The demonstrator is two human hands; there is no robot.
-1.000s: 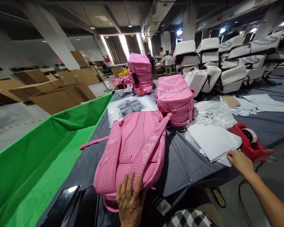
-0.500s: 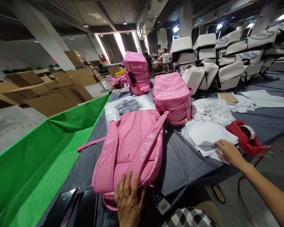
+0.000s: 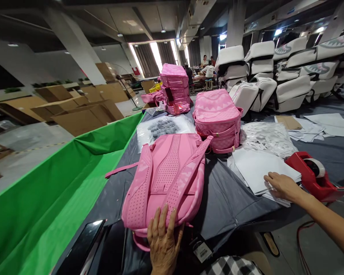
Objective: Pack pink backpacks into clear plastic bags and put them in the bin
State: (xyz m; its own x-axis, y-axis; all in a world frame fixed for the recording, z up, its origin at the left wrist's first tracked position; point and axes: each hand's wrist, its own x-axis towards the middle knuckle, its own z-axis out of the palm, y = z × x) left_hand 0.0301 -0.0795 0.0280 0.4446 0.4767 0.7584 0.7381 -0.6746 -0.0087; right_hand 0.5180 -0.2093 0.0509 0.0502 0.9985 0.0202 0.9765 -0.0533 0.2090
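A pink backpack [image 3: 167,179] lies face down on the grey-covered table [image 3: 226,198], its padded straps up. My left hand [image 3: 164,244] rests flat on its near end, fingers stretched out. My right hand [image 3: 281,185] reaches out to the right and lies on the near corner of a stack of white sheets [image 3: 260,168], fingers curled at the paper's edge. A hang tag [image 3: 201,250] lies by the bag's near end.
A red tape dispenser [image 3: 315,175] stands just right of the sheets. Another pink backpack [image 3: 218,120] and a pink stack [image 3: 175,89] stand farther back, with clear plastic bags [image 3: 163,128] between. Green fabric [image 3: 46,198] lines the left. White bags [image 3: 275,72], cardboard boxes and people are beyond.
My right hand moved left from the stack's outer corner onto the white sheets and stays there. My left hand has stayed on the backpack. The view shifted slightly.
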